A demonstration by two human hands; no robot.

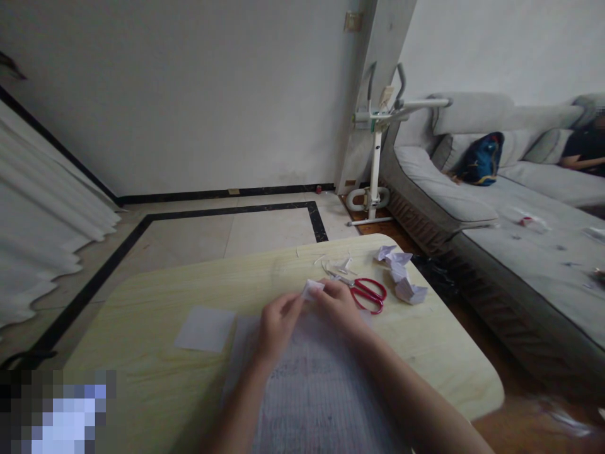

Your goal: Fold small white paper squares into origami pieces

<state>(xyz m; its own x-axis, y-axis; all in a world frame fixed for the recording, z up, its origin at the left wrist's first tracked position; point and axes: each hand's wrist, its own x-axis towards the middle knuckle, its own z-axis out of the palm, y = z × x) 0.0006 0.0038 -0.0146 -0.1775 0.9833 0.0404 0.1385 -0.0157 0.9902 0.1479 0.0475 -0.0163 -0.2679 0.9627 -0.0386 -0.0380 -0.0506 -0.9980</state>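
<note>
Between my two hands is a small folded piece of white paper (312, 289), held over the far end of a printed sheet (321, 384). My left hand (278, 321) pinches it from the left with closed fingers. From the right, my right hand (340, 306) closes on its other side, and the fingertips partly cover it. Red-handled scissors (368, 295) lie just beyond my right hand, blades pointing left. A square of white paper (206, 329) rests flat to the left of the printed sheet. Several folded paper shapes (401, 274) stand in a row at the right.
Thin paper scraps (343, 265) lie near the far edge of the pale wooden table (155, 296). A grey sofa (529, 183) with a blue bag (483, 159) runs along the right, where a person (586, 148) sits. Behind the table stands a white exercise machine (375, 164).
</note>
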